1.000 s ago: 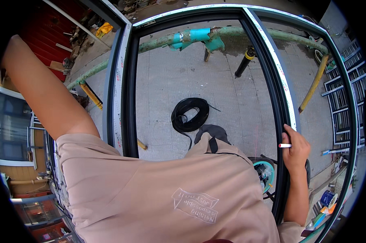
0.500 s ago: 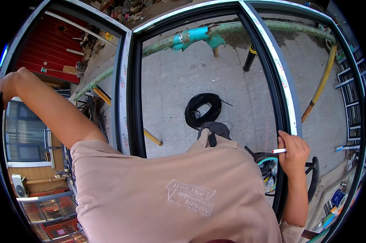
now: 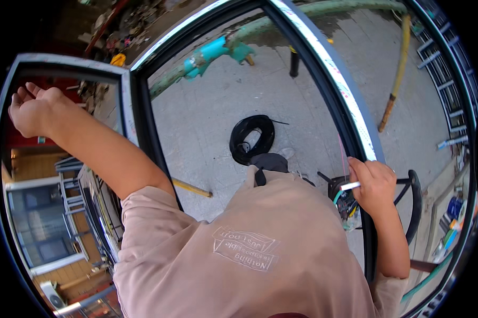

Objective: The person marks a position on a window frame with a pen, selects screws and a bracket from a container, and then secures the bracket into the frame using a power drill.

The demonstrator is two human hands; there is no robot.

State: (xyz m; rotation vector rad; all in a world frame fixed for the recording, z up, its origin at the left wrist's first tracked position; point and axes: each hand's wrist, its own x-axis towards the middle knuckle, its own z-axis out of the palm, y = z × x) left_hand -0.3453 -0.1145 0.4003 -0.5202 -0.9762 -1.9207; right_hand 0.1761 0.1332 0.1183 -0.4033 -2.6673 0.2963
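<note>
Since half a second ago the left hand has slid further up and in along the left edge of the window frame; the view has tipped with it, so the frame's top corner now shows at upper left. Right hand has barely shifted.

Frame is a large dark metal-and-glass unit, standing nearly upright in front of the person, seen from above. Left hand rests at the outer left rail, fingers loosely spread, palm toward the rail; cannot tell if it truly grips or only steadies. Right hand is closed around the right upright, with a thin white stick, maybe a cigarette or marker, pinched between the fingers.

Handling judgement: heavy, stiff, awkwardly wide, glass fragile at the edges. Painted metal likely smooth, so slippery under bare palms. Best held by the two side rails, hands wide apart, as now; never by the pane.

Through the glass: paved floor, black coiled cable, green pipe, yellow pole.

Hard to make out: the frame's bottom rail is hidden behind the person's beige shirt, so how it is supported is unknown. Left thumb side is hidden. Fisheye bends the rails. Clutter at right edge is too small to identify.
</note>
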